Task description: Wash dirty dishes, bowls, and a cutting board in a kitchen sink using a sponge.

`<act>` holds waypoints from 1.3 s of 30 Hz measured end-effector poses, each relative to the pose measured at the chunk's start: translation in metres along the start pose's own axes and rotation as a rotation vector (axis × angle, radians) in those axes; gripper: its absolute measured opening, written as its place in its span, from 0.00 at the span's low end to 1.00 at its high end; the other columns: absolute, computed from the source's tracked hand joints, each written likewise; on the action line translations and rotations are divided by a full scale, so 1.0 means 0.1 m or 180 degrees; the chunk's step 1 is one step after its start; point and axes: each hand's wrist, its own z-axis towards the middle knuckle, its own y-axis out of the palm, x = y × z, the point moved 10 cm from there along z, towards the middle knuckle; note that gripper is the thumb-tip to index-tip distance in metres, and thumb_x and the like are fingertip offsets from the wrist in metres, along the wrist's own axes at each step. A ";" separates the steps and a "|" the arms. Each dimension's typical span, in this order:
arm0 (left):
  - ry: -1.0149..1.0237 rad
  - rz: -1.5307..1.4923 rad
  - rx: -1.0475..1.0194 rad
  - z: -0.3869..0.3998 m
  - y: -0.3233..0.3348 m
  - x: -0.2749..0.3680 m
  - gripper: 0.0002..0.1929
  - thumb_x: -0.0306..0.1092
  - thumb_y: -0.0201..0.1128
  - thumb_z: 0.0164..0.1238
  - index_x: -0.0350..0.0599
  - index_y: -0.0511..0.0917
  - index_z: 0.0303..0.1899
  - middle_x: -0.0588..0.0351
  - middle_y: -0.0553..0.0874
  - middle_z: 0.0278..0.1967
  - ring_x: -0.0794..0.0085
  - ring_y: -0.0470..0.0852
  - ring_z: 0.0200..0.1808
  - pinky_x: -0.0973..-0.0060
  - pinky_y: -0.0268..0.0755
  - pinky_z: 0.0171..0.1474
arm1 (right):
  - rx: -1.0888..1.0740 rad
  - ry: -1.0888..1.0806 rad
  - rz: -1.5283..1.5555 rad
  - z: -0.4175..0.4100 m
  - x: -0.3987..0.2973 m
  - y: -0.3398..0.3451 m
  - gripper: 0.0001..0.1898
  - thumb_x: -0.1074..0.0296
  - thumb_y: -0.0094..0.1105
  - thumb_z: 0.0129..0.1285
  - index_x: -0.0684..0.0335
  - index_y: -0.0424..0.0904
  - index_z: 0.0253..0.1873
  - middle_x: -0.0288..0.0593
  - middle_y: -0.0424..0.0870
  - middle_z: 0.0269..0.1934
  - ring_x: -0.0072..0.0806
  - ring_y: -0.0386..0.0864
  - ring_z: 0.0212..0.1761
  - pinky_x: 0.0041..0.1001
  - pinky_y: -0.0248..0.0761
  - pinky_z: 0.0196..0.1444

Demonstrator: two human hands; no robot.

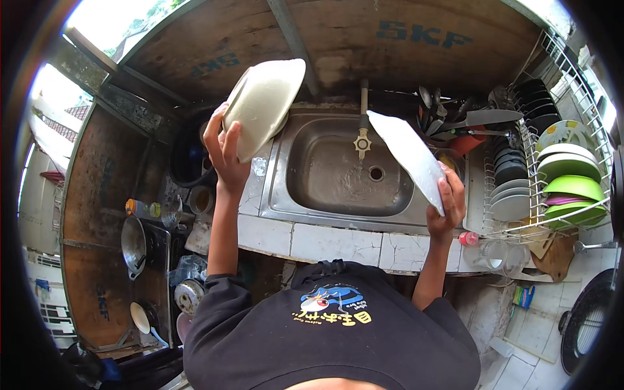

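Note:
My left hand (226, 148) grips the rim of a cream-coloured dish (265, 109), raised on its side above the sink's left edge. Another rim shows behind it, so it may be more than one dish. In my right hand (446, 200) is a white plate (407, 153), held tilted over the right side of the steel sink (336, 190). Between the two hands a tap (361, 141) with a star-shaped handle lets a thin stream of water fall into the basin, left of the drain hole (376, 173).
On the right, a white wire dish rack (529, 234) holds plates and green bowls (570, 187). A knife (492, 117) and other utensils stand behind the sink's right corner. Glass jars (497, 256) sit near the counter edge. A wok (134, 246) rests on the stove at left.

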 end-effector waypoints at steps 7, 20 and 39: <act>-0.1191 0.0082 -0.0301 -0.29 0.30 -0.21 0.29 0.14 0.58 0.59 0.41 0.70 0.65 0.38 0.73 0.61 0.46 0.74 0.62 0.55 0.65 0.67 | 0.0348 0.0836 -0.0131 -0.43 0.36 0.15 0.21 0.82 0.60 0.63 0.63 0.79 0.61 0.54 0.82 0.55 0.51 0.82 0.56 0.41 0.75 0.58; -0.7284 -0.3333 0.1304 -3.03 0.77 0.71 0.32 0.17 0.49 0.59 0.43 0.60 0.68 0.41 0.79 0.55 0.50 0.86 0.51 0.47 0.86 0.47 | 0.1090 0.4240 0.1925 -1.38 1.19 0.22 0.28 0.71 0.63 0.64 0.71 0.68 0.68 0.53 0.77 0.63 0.43 0.80 0.58 0.40 0.74 0.61; -0.6875 -0.1734 0.2911 -3.58 -2.23 1.69 0.29 0.19 0.53 0.62 0.33 0.62 0.67 0.43 0.79 0.53 0.60 0.86 0.52 0.62 0.87 0.50 | -0.1781 0.5219 0.5013 -1.09 -0.97 2.45 0.31 0.72 0.53 0.57 0.72 0.65 0.68 0.53 0.78 0.56 0.43 0.79 0.57 0.44 0.77 0.60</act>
